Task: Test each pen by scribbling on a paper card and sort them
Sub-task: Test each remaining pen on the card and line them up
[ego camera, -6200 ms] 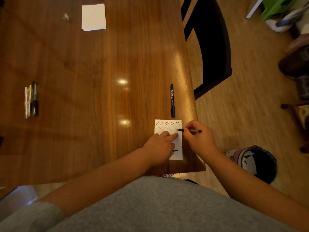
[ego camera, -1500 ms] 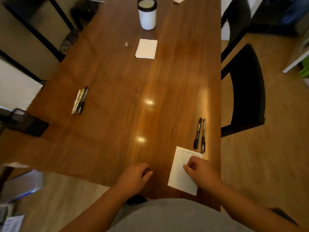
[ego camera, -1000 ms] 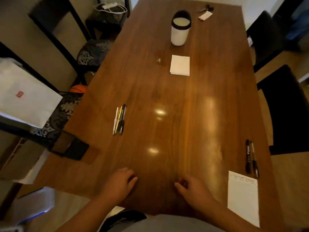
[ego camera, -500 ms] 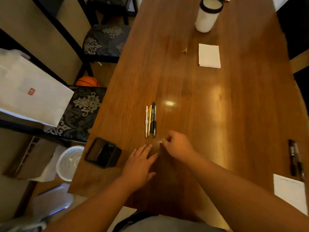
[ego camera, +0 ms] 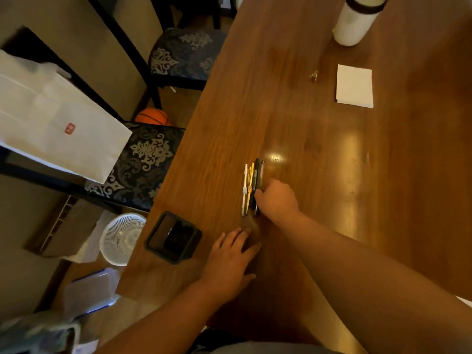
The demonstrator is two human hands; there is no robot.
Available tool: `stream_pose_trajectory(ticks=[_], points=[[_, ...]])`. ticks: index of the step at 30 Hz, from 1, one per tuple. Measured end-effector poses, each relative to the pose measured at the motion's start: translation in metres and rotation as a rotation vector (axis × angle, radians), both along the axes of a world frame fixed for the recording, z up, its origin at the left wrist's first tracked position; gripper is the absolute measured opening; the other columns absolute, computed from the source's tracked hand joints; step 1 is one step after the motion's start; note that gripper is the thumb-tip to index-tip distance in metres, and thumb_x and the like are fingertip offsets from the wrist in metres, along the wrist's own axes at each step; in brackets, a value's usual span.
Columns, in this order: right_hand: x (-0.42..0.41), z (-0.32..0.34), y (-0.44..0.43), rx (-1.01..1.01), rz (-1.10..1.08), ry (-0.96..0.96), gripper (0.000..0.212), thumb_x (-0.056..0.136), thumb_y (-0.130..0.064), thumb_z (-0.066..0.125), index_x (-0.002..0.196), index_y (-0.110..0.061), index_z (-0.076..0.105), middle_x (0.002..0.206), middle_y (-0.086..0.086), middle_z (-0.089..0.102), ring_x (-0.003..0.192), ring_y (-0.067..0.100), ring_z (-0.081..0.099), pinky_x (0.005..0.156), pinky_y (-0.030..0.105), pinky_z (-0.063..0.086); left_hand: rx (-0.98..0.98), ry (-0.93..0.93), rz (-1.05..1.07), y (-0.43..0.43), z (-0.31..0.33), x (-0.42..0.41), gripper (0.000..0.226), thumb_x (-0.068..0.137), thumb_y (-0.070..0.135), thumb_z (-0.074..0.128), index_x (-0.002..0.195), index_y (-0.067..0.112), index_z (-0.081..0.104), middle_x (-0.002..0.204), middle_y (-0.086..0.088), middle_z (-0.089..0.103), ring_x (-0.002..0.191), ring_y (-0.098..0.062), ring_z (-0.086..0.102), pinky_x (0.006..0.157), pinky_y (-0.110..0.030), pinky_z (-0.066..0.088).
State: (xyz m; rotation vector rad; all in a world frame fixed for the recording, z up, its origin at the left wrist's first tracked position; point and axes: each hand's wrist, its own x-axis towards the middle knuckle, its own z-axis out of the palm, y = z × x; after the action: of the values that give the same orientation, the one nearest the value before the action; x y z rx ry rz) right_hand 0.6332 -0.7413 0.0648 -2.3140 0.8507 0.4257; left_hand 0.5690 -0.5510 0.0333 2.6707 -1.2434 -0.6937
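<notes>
Head view: looks down on a wooden table from its near edge.
Pens: a tight row lying side by side and touching, close to the table's left edge, with their ends toward the near and far edges.
Right hand: reaches across to the right side of the row. Its curled fingers touch the black pen, but blur hides whether they pinch it.
Left hand: flat on the table near its near-left corner, fingers straight, holding nothing, just short of the pens' near ends.
Black tray: at the left edge, just beside the left hand.
White paper stack: toward the far edge, well apart from the pens.
Gold clip: just left of the stack.
White cup: dark rim, at the far edge.
Beyond the left edge: 1 patterned chair seat, 1 white bag, 1 basketball.
</notes>
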Motion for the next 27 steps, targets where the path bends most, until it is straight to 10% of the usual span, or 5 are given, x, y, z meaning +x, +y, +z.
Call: stream_pose_trajectory(ticks=[10, 19, 27], points=[[-0.022, -0.002, -0.003, -0.008, -0.024, 0.076, 0.017, 0.093, -0.029, 0.057, 0.092, -0.013, 0.059, 0.08, 0.005, 0.065, 0.071, 0.022, 0.065, 0.056, 0.033, 0.053, -0.01, 0.014, -0.005, 0.001, 0.002, 0.002, 0.069, 0.089, 0.049, 0.056, 0.148, 0.039, 0.021, 0.162, 0.002, 0.003, 0.147, -0.022, -0.002, 0.114, -0.044, -0.003], [-0.124, 0.014, -0.001, 0.598, -0.412, -0.053, 0.012, 0.093, -0.015, 0.057, 0.082, -0.011, 0.058, 0.055, 0.001, 0.065, 0.045, 0.014, 0.062, 0.037, 0.022, 0.042, -0.214, 0.287, 0.176, -0.001, 0.03, 0.005, 0.037, 0.092, 0.048, 0.054, 0.124, 0.028, 0.058, 0.125, 0.011, 0.052, 0.115, -0.008, 0.049, 0.096, -0.027, 0.042], [-0.227, 0.046, -0.025, 0.781, -0.702, -0.234, 0.014, 0.095, -0.009, 0.056, 0.081, -0.008, 0.053, 0.061, 0.009, 0.066, 0.051, 0.02, 0.062, 0.042, 0.026, 0.045, -0.327, 0.303, -0.038, -0.044, 0.068, -0.026, 0.031, 0.095, 0.044, 0.052, 0.122, 0.03, 0.059, 0.115, 0.013, 0.058, 0.101, -0.003, 0.053, 0.086, -0.024, 0.047]])
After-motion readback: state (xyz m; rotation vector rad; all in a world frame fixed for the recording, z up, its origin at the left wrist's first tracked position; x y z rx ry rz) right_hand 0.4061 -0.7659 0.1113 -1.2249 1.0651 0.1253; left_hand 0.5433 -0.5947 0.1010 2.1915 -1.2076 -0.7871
